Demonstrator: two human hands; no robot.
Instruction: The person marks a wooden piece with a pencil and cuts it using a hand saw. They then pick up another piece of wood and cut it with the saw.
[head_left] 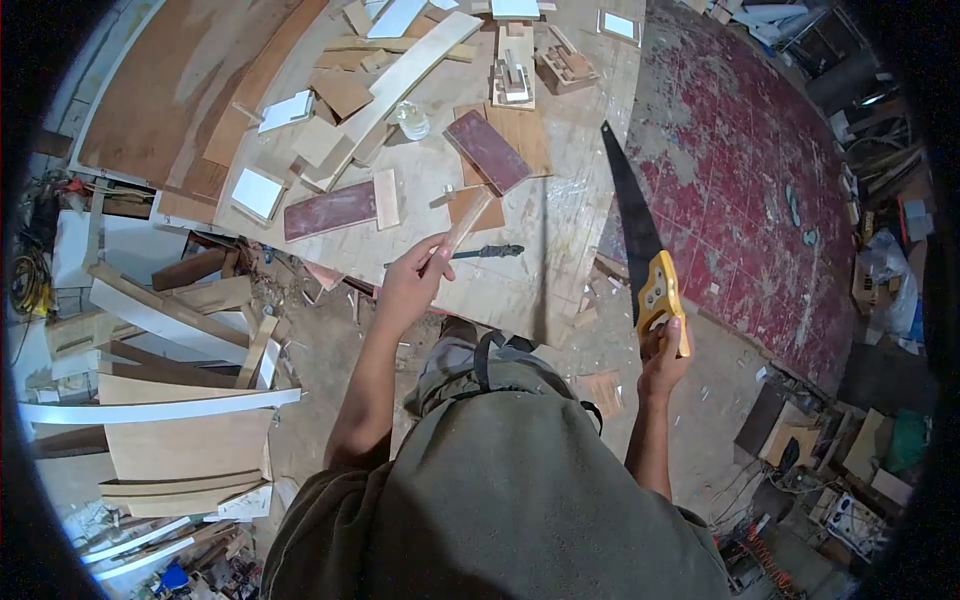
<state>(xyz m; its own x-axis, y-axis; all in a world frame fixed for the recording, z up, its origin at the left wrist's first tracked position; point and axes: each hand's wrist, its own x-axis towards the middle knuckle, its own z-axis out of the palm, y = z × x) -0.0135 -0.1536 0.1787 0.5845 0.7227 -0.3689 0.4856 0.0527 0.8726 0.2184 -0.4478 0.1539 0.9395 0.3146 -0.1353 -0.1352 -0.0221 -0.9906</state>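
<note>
My left hand (414, 277) is closed around a short, thin strip of wood (468, 222), held slantwise over the near edge of the workbench (450, 290). In my right hand (662, 360) is a handsaw (655, 282) by its yellow handle. Its dark blade points up and away, beside the bench's right edge and apart from the wood strip. Just beyond my left hand lies a dark slender tool (490, 251) with a wrapped-looking handle; part of it is hidden by the hand. Two reddish-brown boards (487, 152) lie farther back on the bench.
A small glass jar (411, 121) stands beside a long pale plank (405, 88). A wooden jig-like piece (514, 75) and a small wooden box (567, 65) are at the back. Curved offcuts (170, 320) pile up at left. A worn red surface (740, 200) spreads at right.
</note>
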